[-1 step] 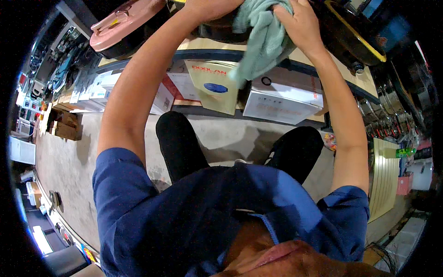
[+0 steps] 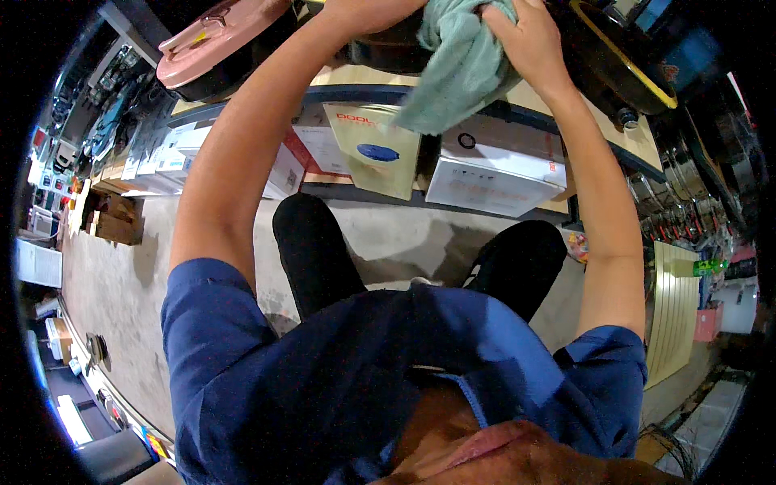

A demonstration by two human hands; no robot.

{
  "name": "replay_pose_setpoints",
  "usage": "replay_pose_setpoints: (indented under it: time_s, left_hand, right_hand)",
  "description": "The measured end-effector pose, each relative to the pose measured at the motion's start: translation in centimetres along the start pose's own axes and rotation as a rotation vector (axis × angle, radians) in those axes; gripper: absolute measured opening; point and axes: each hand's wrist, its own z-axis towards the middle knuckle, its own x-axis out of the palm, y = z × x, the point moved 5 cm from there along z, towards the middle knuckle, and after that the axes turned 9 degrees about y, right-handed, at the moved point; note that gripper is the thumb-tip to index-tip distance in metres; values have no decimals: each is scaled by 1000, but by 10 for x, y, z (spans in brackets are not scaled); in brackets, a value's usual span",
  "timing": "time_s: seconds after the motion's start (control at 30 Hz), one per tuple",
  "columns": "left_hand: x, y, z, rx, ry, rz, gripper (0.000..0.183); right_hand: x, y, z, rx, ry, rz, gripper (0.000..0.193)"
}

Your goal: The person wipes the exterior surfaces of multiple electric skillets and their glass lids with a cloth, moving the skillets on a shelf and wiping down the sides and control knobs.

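My right hand (image 2: 529,40) grips a pale green cloth (image 2: 465,77), which hangs bunched over the front edge of the shelf top (image 2: 331,78). Its thumb lies over the cloth, and the other fingers are partly cut off by the upper edge. To its left, my left hand (image 2: 372,14) is at or just above a dark, round pan-like vessel (image 2: 388,52). That hand's fingers are out of view, so whether it touches the vessel is unclear.
Left on the shelf sits a dark pan with a pink lid (image 2: 214,44); right is a black pan with a yellow rim (image 2: 626,61). Below stand a white box (image 2: 497,174) and a cream box (image 2: 376,162). My black-clad knees (image 2: 315,242) are near the shelf.
The cloth's hanging end has swung up and slightly left, and the cloth is spread wider. My right hand has shifted slightly; my left hand stays about where it was.
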Motion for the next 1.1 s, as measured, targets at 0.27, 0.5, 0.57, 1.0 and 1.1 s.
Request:
replay_pose_setpoints:
  time_s: [0.27,0.5,0.57,1.0,1.1]
  left_hand:
    - [-6,-4,6,-68,94,-19,67]
    - [6,6,4,8,16,6,64]
    - [6,5,6,14,-3,24,61]
    - [-67,-127,-117,294,-168,-804,27]
    - [-105,-196,-129,530,54,-1258,27]
  right_hand:
    - [10,-129,-4,301,-147,533,36]
    - [-8,-3,-25,-427,-68,-138,44]
    - [5,21,-32,-345,-19,-445,52]
    - [13,31,-17,-516,-236,-505,24]
    - [-9,21,-23,-416,-152,-509,33]
